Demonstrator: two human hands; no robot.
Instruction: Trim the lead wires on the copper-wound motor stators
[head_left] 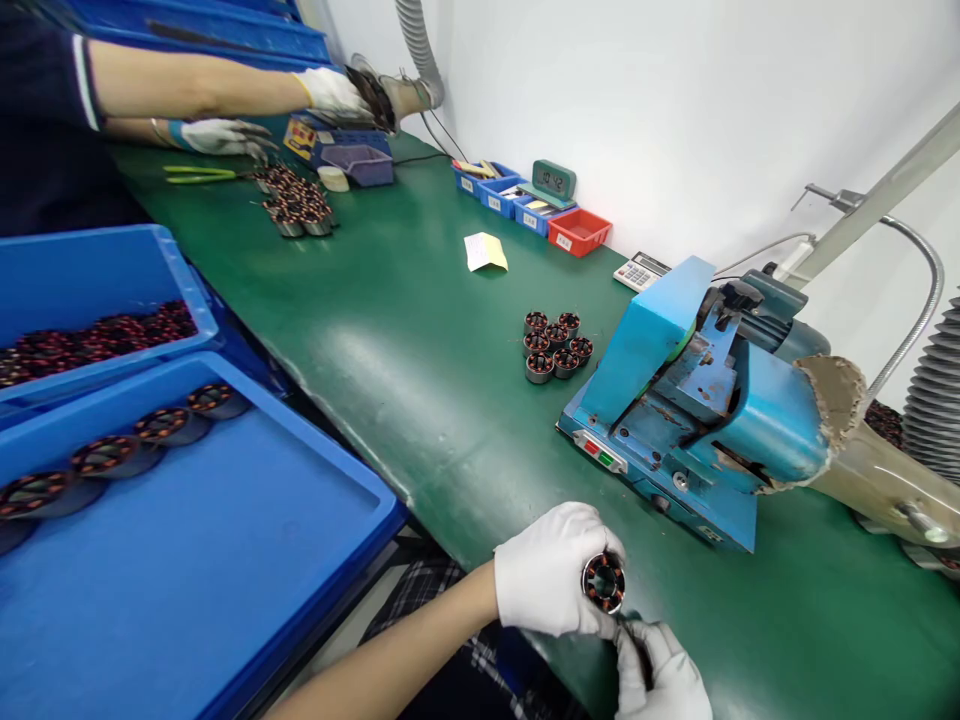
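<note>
Blue trays (225, 560) of wound stators sit at left; at the green bench's (420, 340) near edge a white-gloved left hand (547, 580) clamps a copper-wound stator (604, 582), the right hand (664, 675) (fingers curled, grip unclear) just beside, below the blue machine (697, 410).

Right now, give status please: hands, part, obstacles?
Left hand grips wound stator. Right hand touches its lower edge. Blue machine stands just beyond.
</note>
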